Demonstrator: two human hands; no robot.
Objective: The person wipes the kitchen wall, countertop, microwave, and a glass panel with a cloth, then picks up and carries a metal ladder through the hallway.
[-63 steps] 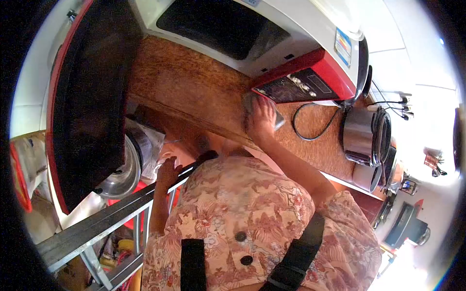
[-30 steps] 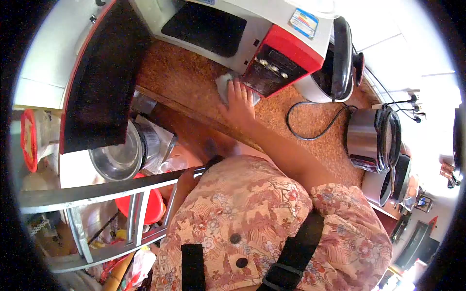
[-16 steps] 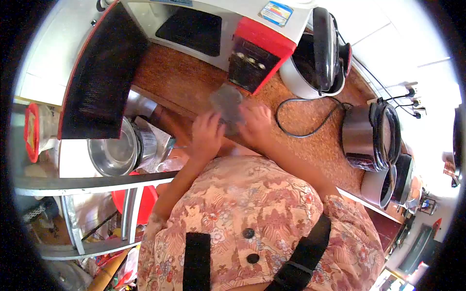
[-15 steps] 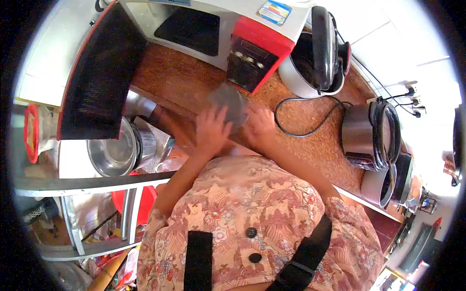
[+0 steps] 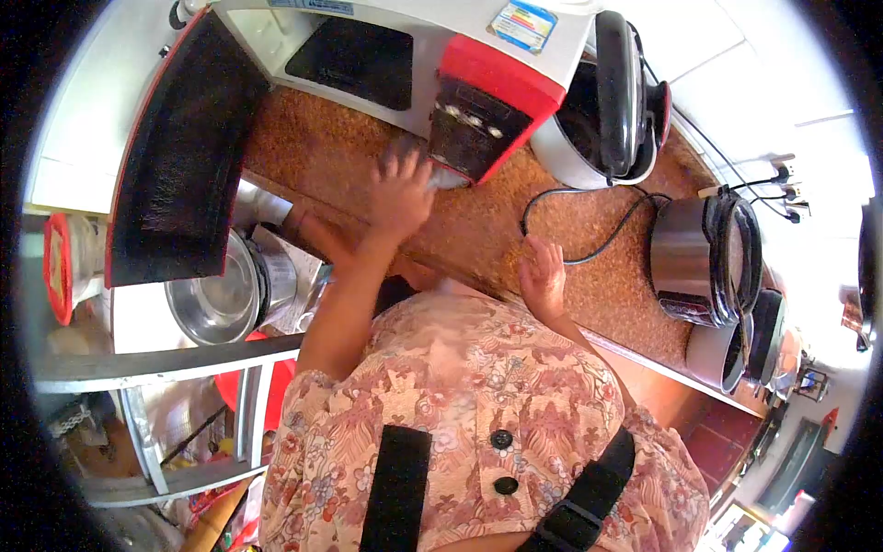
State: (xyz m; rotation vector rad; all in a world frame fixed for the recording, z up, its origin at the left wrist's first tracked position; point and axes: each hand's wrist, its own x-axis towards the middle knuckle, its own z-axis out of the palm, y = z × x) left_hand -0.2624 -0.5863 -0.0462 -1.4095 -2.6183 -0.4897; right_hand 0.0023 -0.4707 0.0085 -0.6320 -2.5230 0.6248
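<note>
My left hand (image 5: 402,198) reaches over the brown speckled countertop, at the front of a microwave (image 5: 492,101) whose door stands open. Beneath its slightly blurred fingers is a thin grey cloth (image 5: 449,178), pressed to the countertop; part of it shows beside the thumb, below the red control panel. How the fingertips hold it is hard to make out. My right hand (image 5: 544,276) is apart from it, near the counter's front edge, with fingers extended and nothing in them. Just beyond those fingers curves a black power cable (image 5: 589,256).
The open microwave door (image 5: 189,152) juts out at left. A white-and-black appliance (image 5: 607,110) and a steel pot-shaped cooker (image 5: 685,258) stand on the right. Below left are a metal bowl (image 5: 213,290) and a metal ladder (image 5: 175,368). Plugs (image 5: 786,189) sit in the wall.
My left hand has moved up toward the microwave with the grey cloth. My right hand has come off the cloth and moved right and down, to the counter's edge.
</note>
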